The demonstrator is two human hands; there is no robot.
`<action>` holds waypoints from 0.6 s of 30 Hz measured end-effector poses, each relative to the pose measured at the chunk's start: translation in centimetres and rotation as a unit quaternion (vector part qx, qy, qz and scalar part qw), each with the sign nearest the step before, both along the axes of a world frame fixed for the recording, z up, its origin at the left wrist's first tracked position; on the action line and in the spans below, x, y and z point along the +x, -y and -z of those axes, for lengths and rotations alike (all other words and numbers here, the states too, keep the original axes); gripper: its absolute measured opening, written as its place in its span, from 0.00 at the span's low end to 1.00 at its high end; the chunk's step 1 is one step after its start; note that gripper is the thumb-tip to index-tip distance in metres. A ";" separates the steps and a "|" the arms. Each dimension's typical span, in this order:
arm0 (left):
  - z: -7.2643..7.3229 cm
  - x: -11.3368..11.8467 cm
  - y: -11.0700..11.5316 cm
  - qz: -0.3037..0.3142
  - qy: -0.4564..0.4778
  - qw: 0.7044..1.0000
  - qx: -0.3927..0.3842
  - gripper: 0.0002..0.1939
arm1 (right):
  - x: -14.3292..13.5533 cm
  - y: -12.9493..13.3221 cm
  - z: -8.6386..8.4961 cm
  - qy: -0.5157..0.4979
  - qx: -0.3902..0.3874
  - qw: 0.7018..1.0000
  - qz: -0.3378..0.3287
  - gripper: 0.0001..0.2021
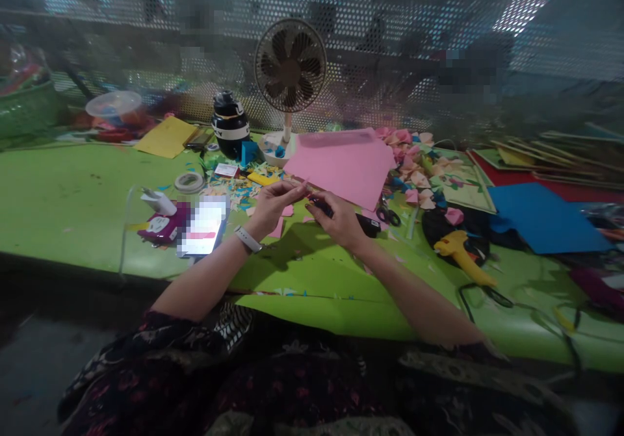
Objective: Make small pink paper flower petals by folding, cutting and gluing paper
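Note:
My left hand (273, 203), with a white band on the wrist, pinches a small piece of pink paper (306, 185) between thumb and fingertips. Close beside it, my right hand (336, 220) is closed around a small dark object (322, 206), mostly hidden by the fingers. The fingertips of both hands almost meet above the green table (292, 264). Pink paper scraps (277, 229) lie under the hands. A large pink sheet (341, 166) lies just beyond them. Black-handled scissors (389, 215) and a black object with a small label (368, 224) rest right of my right hand.
A phone (203, 227), purple power box (166, 225) and tape roll (189, 182) are left. Behind stand a fan (290, 65) and black bottle (230, 127). Right are folded paper pieces (409, 160), a yellow glue gun (463, 255) with its cord, and a blue sheet (546, 218).

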State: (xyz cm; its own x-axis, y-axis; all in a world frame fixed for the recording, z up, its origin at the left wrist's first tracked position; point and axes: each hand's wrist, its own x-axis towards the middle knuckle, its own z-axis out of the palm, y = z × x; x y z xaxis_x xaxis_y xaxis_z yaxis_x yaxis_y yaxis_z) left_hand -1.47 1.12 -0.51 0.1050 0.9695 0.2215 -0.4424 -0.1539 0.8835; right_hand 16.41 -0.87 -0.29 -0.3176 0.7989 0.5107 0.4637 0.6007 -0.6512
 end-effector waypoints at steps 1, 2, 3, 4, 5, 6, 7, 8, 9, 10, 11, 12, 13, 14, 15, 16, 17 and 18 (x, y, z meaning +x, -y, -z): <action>0.0 0.0 0.0 -0.006 -0.003 1.000 0.002 0.14 | 0.0 0.0 0.0 -0.001 0.008 1.000 0.006 0.18; 0.0 0.0 0.0 -0.008 -0.005 1.000 0.005 0.14 | -0.1 0.1 0.1 -0.002 0.009 1.000 0.008 0.18; 0.0 0.0 0.1 -0.008 -0.006 1.000 0.008 0.14 | -0.1 0.1 0.1 -0.005 0.004 1.000 0.008 0.18; 0.0 0.0 0.1 -0.006 -0.006 1.000 0.012 0.14 | -0.1 0.1 0.0 -0.009 -0.004 1.000 0.007 0.18; 0.0 0.0 0.1 -0.004 -0.006 1.000 0.017 0.14 | -0.1 0.1 0.0 -0.013 -0.011 1.000 0.005 0.19; 0.0 0.0 0.0 -0.003 -0.008 1.000 0.022 0.14 | 0.0 0.1 -0.1 -0.017 -0.016 1.000 0.003 0.19; 0.0 0.0 0.0 -0.005 -0.011 1.000 0.027 0.14 | 0.0 0.0 -0.1 -0.021 -0.017 1.000 0.001 0.20; 0.0 0.0 0.0 -0.008 -0.017 0.999 0.030 0.14 | 0.0 0.0 -0.2 -0.023 -0.017 1.000 0.000 0.20; 0.1 0.0 -0.1 -0.010 -0.024 0.999 0.032 0.13 | 0.0 -0.1 -0.2 -0.022 -0.017 1.000 -0.002 0.20; 0.2 0.0 -0.1 -0.010 -0.030 0.999 0.032 0.13 | 0.0 -0.1 -0.2 -0.020 -0.017 1.000 -0.005 0.20; 0.2 0.0 -0.2 -0.008 -0.034 0.999 0.031 0.13 | 0.0 -0.1 -0.2 -0.017 -0.016 1.000 -0.007 0.20; 0.3 0.0 -0.3 -0.005 -0.034 0.999 0.029 0.13 | 0.0 -0.1 -0.2 -0.014 -0.014 1.000 -0.008 0.20; 0.3 0.0 -0.3 -0.003 -0.030 0.999 0.028 0.13 | 0.0 -0.1 -0.1 -0.011 -0.009 1.000 -0.008 0.19; 0.4 0.0 -0.3 -0.005 -0.025 0.999 0.028 0.13 | -0.1 0.0 -0.1 -0.009 -0.002 1.000 -0.006 0.19; 0.3 0.0 -0.3 -0.010 -0.022 0.999 0.029 0.13 | -0.1 0.0 0.0 -0.008 0.006 1.000 -0.003 0.19; 0.3 0.0 -0.2 -0.019 -0.022 0.999 0.030 0.13 | -0.1 0.0 0.0 -0.007 0.012 1.000 0.001 0.19; 0.2 0.0 -0.2 -0.027 -0.025 0.999 0.031 0.14 | -0.1 0.0 0.0 -0.007 0.014 1.000 0.003 0.19; 0.1 0.0 -0.1 -0.031 -0.030 0.999 0.033 0.14 | -0.1 0.0 0.1 -0.007 0.012 1.000 0.003 0.18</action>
State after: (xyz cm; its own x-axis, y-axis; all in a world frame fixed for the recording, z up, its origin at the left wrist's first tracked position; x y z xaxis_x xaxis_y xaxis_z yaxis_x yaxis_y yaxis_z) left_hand -1.51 1.21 -0.63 0.0594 0.9582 0.2800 -0.3767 -0.2382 0.8952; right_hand 16.34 -0.92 -0.35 -0.3058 0.7877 0.5348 0.4586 0.6141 -0.6423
